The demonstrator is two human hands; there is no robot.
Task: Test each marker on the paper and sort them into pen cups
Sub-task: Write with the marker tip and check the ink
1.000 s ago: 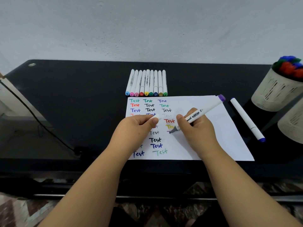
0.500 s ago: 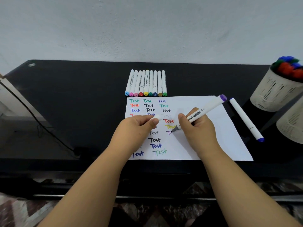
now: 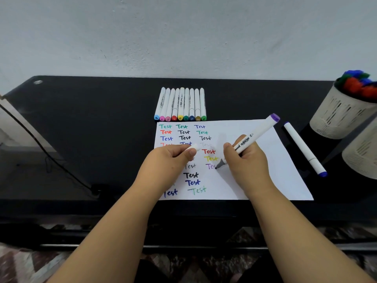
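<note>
Nine capped markers (image 3: 181, 104) lined up side by side on black desk (image 3: 81, 127), just beyond far edge of paper (image 3: 265, 160); right hand (image 3: 247, 162) gripping purple-capped marker (image 3: 251, 137), tip touching paper at end of unfinished purple "Tes"; left hand (image 3: 169, 160) resting on paper, fingers curled round white cap (image 3: 193, 148); rows of "Test" in several colours across left half of sheet; blue-tipped marker (image 3: 304, 149) lying on desk right of paper; pen cup (image 3: 340, 117) at far right holding coloured markers; second cup (image 3: 362, 154) beside it, contents not visible.
</note>
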